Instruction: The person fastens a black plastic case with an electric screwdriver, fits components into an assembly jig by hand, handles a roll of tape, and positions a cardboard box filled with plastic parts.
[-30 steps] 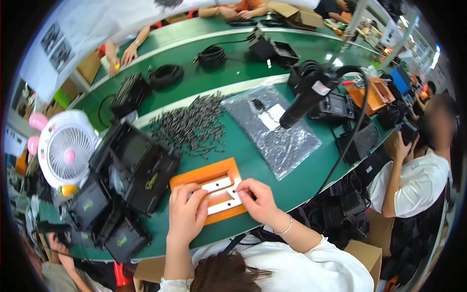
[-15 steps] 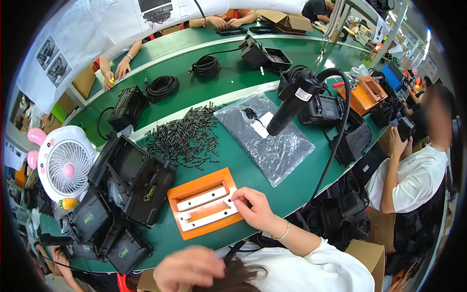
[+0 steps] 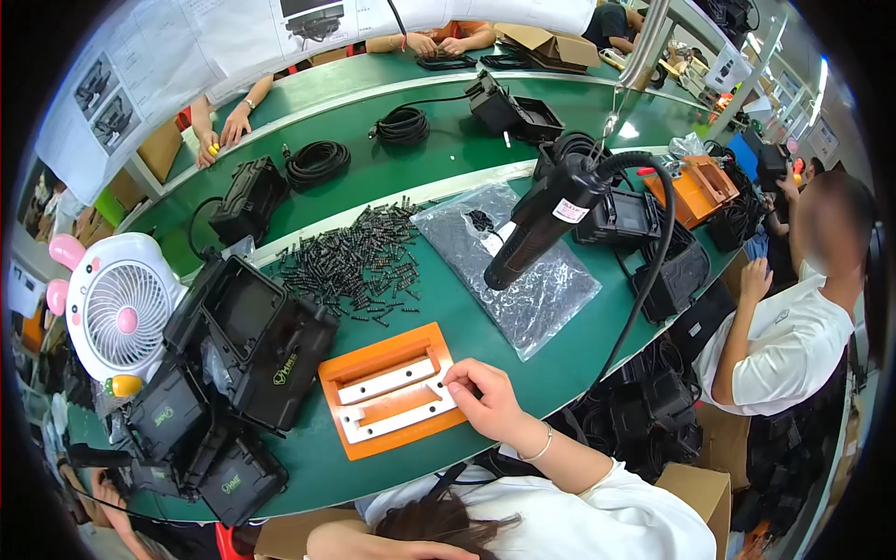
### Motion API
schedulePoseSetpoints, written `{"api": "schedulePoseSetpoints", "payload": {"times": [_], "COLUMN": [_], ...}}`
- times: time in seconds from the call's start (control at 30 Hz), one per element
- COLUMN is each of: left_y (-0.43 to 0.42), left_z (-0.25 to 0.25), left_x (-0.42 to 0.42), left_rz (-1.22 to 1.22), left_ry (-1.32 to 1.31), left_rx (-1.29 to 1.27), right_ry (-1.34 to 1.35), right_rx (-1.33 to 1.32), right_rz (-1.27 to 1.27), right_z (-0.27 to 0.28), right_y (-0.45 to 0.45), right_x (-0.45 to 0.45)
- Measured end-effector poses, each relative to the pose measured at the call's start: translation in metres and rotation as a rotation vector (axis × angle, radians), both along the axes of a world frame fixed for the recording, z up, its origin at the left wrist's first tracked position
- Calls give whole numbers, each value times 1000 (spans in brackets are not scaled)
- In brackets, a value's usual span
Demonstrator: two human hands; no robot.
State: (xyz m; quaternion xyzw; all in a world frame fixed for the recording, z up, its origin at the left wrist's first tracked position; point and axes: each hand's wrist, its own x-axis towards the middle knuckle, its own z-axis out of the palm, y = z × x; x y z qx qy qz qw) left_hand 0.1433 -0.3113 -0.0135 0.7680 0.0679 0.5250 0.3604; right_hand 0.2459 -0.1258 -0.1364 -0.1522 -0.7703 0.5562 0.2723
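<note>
Orange fixture (image 3: 392, 405); right fingers (image 3: 478, 376) at edge

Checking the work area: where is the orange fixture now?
In the head view, the orange fixture lies on the green table, below left of centre, with the open black case to its left and the right hand at its right end.

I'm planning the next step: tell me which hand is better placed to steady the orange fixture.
Right, I'd judge: the right hand is at the right end of the orange fixture, while the left hand is apart from it, partly cut off by the picture's bottom edge.
</note>
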Motion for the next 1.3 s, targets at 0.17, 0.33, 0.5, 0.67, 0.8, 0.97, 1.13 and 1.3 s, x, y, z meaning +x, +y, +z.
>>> {"api": "schedulePoseSetpoints", "payload": {"times": [0.17, 0.33, 0.5, 0.67, 0.8, 0.97, 1.13, 1.3], "left_y": [-5, -12, -15, -12, -25, -21, -18, -25], "left_z": [4, 4, 2, -7, -32, -42, -51, -55], "left_x": [-5, -13, -20, -21, -35, -46, -41, -13], "left_rz": [90, 215, 203, -10, -128, 123, 558, 956], "left_ry": [-17, 15, -37, -31, 198, 200, 90, 1], "left_rx": [22, 29, -2, -124, -211, -357, -500, -680], "right_ry": [2, 5, -4, 9, 23, 15, 28, 98], "right_rx": [-1, -2, -39, -45, -42, -39, -30, 82], "right_rz": [3, 7, 16, 9, 8, 14, 15, 54], "right_z": [0, -1, 1, 1, 0, 1, 2, 5], "right_y": [1, 1, 2, 1, 2, 2, 2, -1], "right_x": [0, 0, 0, -1, 0, 0, 0, 6]}}
